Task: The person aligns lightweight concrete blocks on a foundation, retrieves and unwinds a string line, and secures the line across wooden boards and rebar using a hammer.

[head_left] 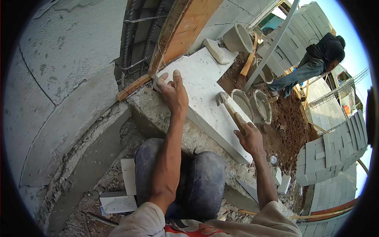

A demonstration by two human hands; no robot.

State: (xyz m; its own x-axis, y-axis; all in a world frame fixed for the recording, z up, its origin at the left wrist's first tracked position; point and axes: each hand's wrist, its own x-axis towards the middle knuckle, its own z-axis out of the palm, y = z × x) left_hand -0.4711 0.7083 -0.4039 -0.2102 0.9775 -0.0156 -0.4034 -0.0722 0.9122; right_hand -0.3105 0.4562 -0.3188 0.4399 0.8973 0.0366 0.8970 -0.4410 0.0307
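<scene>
My right hand [249,139] is closed round the handle of a hammer [229,107], whose metal head rests on or just over a long white block [205,94]. My left hand [173,91] is over the far left end of the same block, with thumb and fingers apart and nothing held. The block lies on a rough concrete ledge [154,112] in front of my knees. At its far end sits a smaller whitish block piece [216,51].
Buckets [238,37] [262,106] stand beyond the block near a slanted metal pole [272,45]. Rebar [148,35] and a wooden board [189,27] rise at the wall. Another person [312,65] bends at the upper right, near stacked grey blocks [331,154].
</scene>
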